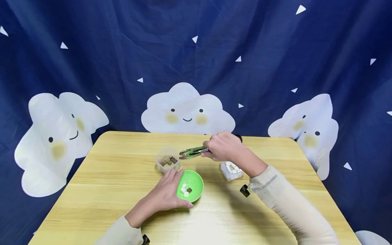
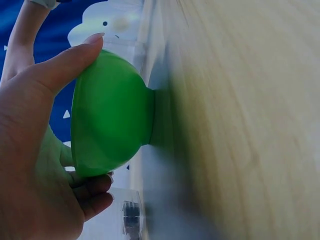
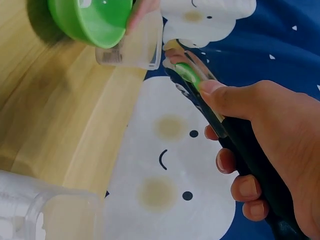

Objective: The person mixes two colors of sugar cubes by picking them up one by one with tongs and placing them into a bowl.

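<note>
My left hand (image 1: 163, 194) holds the green bowl (image 1: 196, 183) by its left side, thumb at the near edge and fingers toward the far edge. Inside the bowl lie several white cubes (image 1: 186, 194) and a brown cube (image 1: 189, 190). In the left wrist view, the bowl (image 2: 112, 112) is upright and its base meets the table. My right hand (image 1: 223, 147) grips shiny metal tongs (image 1: 194, 151) by their black handle (image 3: 252, 165). The tips hover above the table, beside the clear container (image 1: 158, 163) of brown cubes (image 1: 169, 160). Whether they pinch anything, I cannot tell.
Below my right forearm stands another clear container (image 1: 229, 177) with several white cubes (image 1: 233, 167). Something black (image 1: 239, 137) shows partly behind my right hand. A dark blue curtain (image 1: 260, 41) with clouds hangs behind the wooden table (image 1: 122, 160).
</note>
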{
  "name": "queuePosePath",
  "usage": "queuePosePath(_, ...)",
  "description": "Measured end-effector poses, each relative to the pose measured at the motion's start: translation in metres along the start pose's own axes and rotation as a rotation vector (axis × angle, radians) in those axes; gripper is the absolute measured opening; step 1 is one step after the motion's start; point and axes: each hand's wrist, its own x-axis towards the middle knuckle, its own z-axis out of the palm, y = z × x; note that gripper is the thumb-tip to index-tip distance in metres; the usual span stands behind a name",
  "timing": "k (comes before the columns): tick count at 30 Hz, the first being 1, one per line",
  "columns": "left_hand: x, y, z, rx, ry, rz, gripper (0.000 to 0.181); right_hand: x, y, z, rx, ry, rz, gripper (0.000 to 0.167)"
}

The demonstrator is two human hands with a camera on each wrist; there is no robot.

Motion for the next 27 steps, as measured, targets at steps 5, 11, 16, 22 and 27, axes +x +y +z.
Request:
queuePosePath(5, 0.000, 0.000, 0.000, 0.015, 0.002, 0.009, 0.131, 0.011, -0.002, -0.001, -0.006, 0.005, -0.002, 0.044)
queuePosePath(11, 0.000, 0.001, -0.001, 0.018, 0.002, 0.002, 0.132, 0.025, -0.004, 0.005, -0.025, 0.001, -0.018, 0.042)
queuePosePath(16, 0.000, 0.001, -0.001, 0.016, -0.001, 0.002, 0.132, 0.036, -0.009, 0.010, -0.020, -0.046, -0.022, 0.043)
queuePosePath(22, 0.000, 0.001, -0.001, 0.014, 0.000, 0.002, 0.132, 0.047, -0.017, 0.019, -0.063, -0.041, -0.050, 0.047)
queuePosePath(27, -0.001, 0.001, -0.001, 0.015, -0.001, 0.001, 0.133, 0.055, -0.023, 0.026, -0.094, -0.028, -0.068, 0.051)
